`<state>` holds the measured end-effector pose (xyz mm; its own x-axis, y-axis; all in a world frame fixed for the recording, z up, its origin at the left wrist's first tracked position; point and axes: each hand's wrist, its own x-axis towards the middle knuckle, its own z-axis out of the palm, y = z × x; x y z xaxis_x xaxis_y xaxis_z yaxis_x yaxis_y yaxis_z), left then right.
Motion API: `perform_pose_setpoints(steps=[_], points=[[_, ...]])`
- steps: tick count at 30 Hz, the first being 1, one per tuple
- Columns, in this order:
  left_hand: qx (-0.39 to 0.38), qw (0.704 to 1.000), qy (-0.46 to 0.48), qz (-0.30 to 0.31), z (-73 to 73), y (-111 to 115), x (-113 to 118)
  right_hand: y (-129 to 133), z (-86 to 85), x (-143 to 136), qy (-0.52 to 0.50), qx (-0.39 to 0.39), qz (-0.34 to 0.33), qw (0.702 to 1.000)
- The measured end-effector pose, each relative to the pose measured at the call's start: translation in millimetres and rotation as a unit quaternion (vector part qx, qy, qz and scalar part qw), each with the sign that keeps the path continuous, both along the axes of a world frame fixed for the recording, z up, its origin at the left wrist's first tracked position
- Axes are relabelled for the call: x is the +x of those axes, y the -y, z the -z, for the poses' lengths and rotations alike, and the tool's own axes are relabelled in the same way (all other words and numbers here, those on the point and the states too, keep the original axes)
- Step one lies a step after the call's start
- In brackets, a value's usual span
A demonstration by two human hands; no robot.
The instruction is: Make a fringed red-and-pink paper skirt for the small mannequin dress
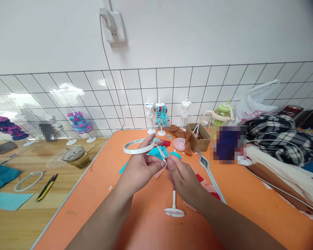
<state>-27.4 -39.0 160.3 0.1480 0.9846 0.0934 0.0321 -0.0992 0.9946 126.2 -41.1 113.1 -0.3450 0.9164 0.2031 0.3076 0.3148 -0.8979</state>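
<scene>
My left hand (143, 170) carries a white roll of double-sided tape (138, 149) looped over its fingers. Its thumb and forefinger pinch the strip (160, 152) that runs off the roll. Close against it, my right hand (184, 177) is closed, thumb and forefinger at the strip's end. Below the right hand shows the white pole and round base of a small stand (174, 212); its upper part is hidden behind that hand, and I cannot tell whether the fingers grip it. Turquoise cloth (159, 151) lies behind the hands.
Small dress forms stand by the tiled wall, one with turquoise ruffles (161, 116). A pink bowl (179, 144), a cardboard box (201, 139) and scissors (210, 173) lie right of the hands. At left are a yellow snip cutter (47, 187), a tape roll (28, 181) and a lidded cup (77, 157).
</scene>
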Motion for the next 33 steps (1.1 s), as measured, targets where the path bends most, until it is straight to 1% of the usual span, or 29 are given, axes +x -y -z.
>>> perform_pose_setpoints(steps=[10, 16, 18, 20, 23, 26, 28, 30, 32, 33], points=[[-0.012, 1.0, 0.004, 0.005, -0.6, 1.1, 0.1, -0.9, 9.5, -6.4, -0.034, 0.02, 0.028, 0.999], [-0.019, 1.0, 0.007, 0.005, -1.2, 1.2, 2.8, -0.8, 10.9, -7.8, 0.005, 0.043, 0.051, 0.998], [-0.019, 1.0, 0.006, 0.008, -0.7, 0.6, 1.9, -2.9, 9.0, -7.0, 0.016, 0.047, 0.054, 0.997], [-0.017, 1.0, 0.008, 0.014, -0.4, -0.6, -1.5, -6.3, 2.4, -1.2, 0.029, 0.044, 0.032, 0.998], [-0.004, 1.0, 0.018, 0.008, -1.5, -3.6, -10.1, -11.3, -18.0, 21.9, 0.066, 0.011, -0.033, 0.997], [0.005, 1.0, 0.014, -0.008, -3.3, -6.5, -18.0, -12.1, -42.0, 55.2, 0.155, -0.045, -0.054, 0.985], [-0.004, 1.0, 0.013, 0.001, -3.6, -7.3, -20.4, -10.8, -51.7, 71.7, 0.208, -0.052, -0.069, 0.974], [-0.02, 0.999, 0.02, 0.019, -3.0, -6.7, -20.0, -9.8, -53.5, 76.6, 0.199, -0.03, -0.045, 0.978], [-0.032, 0.999, 0.023, 0.035, -2.1, -5.0, -17.1, -9.8, -49.0, 69.2, 0.137, 0.009, -0.001, 0.99], [-0.036, 0.998, 0.024, 0.043, -1.9, -3.8, -15.1, -10.1, -45.6, 62.2, 0.106, 0.026, 0.01, 0.994]])
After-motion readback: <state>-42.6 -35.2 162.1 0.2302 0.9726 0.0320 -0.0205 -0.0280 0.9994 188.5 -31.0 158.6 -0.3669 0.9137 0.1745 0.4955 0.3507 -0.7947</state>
